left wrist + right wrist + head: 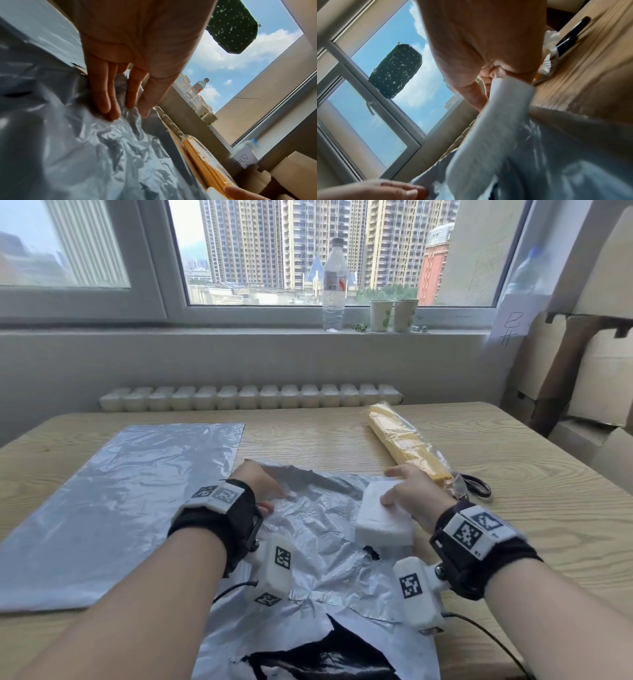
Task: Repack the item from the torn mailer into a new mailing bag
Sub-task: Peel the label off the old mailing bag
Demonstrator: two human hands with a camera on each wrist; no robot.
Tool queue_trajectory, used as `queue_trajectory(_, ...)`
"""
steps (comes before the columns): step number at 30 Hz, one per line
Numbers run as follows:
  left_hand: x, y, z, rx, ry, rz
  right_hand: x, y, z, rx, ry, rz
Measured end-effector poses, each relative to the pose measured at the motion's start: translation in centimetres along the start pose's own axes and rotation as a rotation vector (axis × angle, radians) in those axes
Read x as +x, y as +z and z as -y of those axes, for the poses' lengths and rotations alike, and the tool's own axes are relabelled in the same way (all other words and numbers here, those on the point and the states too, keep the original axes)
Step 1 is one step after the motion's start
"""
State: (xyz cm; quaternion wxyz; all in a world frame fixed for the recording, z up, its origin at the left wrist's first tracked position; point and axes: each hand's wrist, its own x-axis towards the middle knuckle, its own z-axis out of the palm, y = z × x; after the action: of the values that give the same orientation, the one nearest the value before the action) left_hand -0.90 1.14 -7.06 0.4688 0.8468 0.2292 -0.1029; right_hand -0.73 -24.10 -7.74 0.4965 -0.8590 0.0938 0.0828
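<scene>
The torn silver mailer [318, 556] lies crumpled in front of me, black lining showing at its rips. My left hand [263, 491] presses down on its far left part with straight fingers [109, 97] on the crinkled film [85, 148]. My right hand [407, 494] grips a white rectangular block [380, 518] above the mailer's right side, thumb on its top face and fingers round the far edge. The right wrist view shows that hand [479, 54] holding the block [488, 135] over the film [573, 162]. The new silver mailing bag [120, 491] lies flat to the left.
On the wooden table [531, 525], a yellow pack in clear wrap [407, 446] and black scissors [476, 484] lie at the right. A water bottle [334, 285] and two paper cups [394, 309] stand on the windowsill. Cardboard boxes [599, 371] are stacked at the far right.
</scene>
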Motion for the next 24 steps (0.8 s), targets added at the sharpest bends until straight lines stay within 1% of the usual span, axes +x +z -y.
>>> queue_trajectory(3,1.0,-0.1,-0.9,-0.022,0.006,0.008,0.5,0.2,0.3,0.051,-0.059,-0.029)
queue_trajectory(6,2.7,-0.3,-2.2,0.014,0.055,-0.074,1.3,-0.4,0.9,0.107,-0.123,-0.089)
queue_trajectory(10,4.9,-0.9,-3.9,0.176,0.101,-0.218,2.4,-1.3,1.5,0.127,-0.168,-0.156)
queue_trajectory(14,6.8,-1.2,-6.0,0.192,0.161,-0.286,3.3,-1.6,1.7,0.183,-0.157,-0.138)
queue_trajectory(17,7.6,-1.0,-7.4,0.212,0.260,-0.219,3.5,-1.5,1.9,0.202,-0.172,-0.122)
queue_trajectory(19,7.2,-0.7,-8.0,0.213,0.248,-0.182,3.6,-1.4,1.9,0.227,-0.185,-0.118)
queue_trajectory(21,6.4,-0.3,-8.5,0.211,0.256,-0.253,3.6,-1.4,2.0,0.265,-0.182,-0.082)
queue_trajectory(22,6.0,-0.1,-8.8,0.215,0.301,-0.296,3.6,-1.4,2.0,0.287,-0.174,-0.054)
queue_trajectory(23,5.2,0.4,-9.2,0.204,0.340,-0.275,3.5,-1.4,2.2,0.308,-0.160,-0.027)
queue_trajectory(24,4.5,1.0,-9.4,0.175,0.378,-0.182,3.4,-1.5,2.3,0.328,-0.146,-0.002)
